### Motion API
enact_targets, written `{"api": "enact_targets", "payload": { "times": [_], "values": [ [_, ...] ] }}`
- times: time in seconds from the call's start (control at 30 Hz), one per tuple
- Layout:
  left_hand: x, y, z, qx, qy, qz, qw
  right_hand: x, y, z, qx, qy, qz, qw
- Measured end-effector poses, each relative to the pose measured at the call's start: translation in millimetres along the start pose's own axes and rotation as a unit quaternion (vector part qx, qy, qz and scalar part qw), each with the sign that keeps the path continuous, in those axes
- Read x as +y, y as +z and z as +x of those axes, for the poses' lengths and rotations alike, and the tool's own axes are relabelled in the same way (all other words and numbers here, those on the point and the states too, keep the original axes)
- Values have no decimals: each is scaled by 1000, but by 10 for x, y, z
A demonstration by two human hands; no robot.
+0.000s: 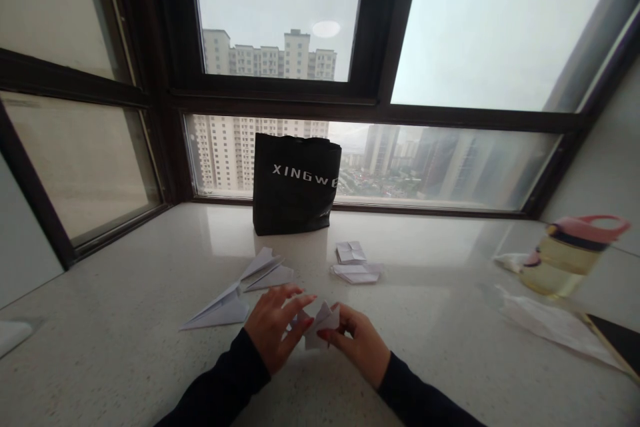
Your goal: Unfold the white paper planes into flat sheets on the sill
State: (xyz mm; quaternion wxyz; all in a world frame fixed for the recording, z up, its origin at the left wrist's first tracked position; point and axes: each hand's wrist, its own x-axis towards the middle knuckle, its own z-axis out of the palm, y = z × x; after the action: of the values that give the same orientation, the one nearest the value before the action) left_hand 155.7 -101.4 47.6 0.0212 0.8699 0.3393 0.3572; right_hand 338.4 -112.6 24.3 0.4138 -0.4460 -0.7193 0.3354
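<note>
Between my two hands is a small piece of folded white paper (323, 323), with pointed flaps standing up. My right hand (363, 341) pinches its right side, thumb in front. My left hand (276, 325) is at the left side, its thumb and forefinger around an edge of the same paper. Just beyond my left hand lie two white paper planes (225, 310), nose down the counter to the left. Farther off, past the folded paper, a flat paper square (351, 251) sits behind a paper boat shape (357, 272).
A black bag (297, 187) with white lettering stands by the window. On the right are a drink bottle (565, 260) with a pink lid, a crumpled white tissue or wrapper (550, 323) and a dark flat object (617, 340). The pale speckled counter (150, 373) extends beneath everything.
</note>
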Motion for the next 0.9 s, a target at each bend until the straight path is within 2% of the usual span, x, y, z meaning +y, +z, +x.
{"api": "enact_targets", "payload": {
  "times": [0.1,0.23,0.4,0.53,0.67,0.8,0.9],
  "values": [
    [-73,33,7,-38,-2,-62,997,-26,-20,-8,19,-2,-64,998],
    [-106,102,-3,-18,-8,-111,994,-53,-26,-12,13,13,-126,992],
    [1,68,-26,-5,-18,-153,988,-49,-33,-1,16,14,-171,985],
    [72,24,-29,6,-56,-195,979,-30,-54,5,25,17,-173,984],
    [46,81,-29,-43,-112,-205,971,-45,-64,5,21,6,-177,984],
    [19,147,-36,-46,-109,-219,968,-72,-65,8,13,-2,-194,981],
    [57,109,-34,-34,-100,-203,974,-72,-65,9,16,-5,-182,983]
  ]
}}
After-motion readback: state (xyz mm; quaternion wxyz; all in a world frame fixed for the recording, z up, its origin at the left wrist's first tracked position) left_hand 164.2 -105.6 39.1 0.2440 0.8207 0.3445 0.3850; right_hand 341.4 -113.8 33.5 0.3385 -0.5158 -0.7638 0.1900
